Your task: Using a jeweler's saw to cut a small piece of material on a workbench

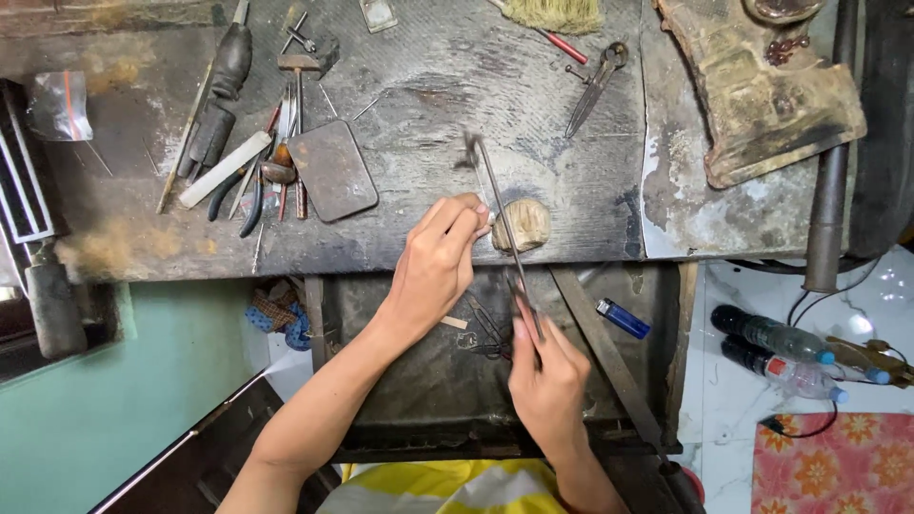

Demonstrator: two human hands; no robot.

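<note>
Small clear plastic bag w/ red strip along one side lies at far left of workbench top, flat, crumpled; two plastic bottles lie on their sides on white floor at right, near each other: upper bottle dark, clear w/ blue cap; lower bottle clear w/ blue cap and a red-and-white label round its middle; no signs or screens in view.
</note>
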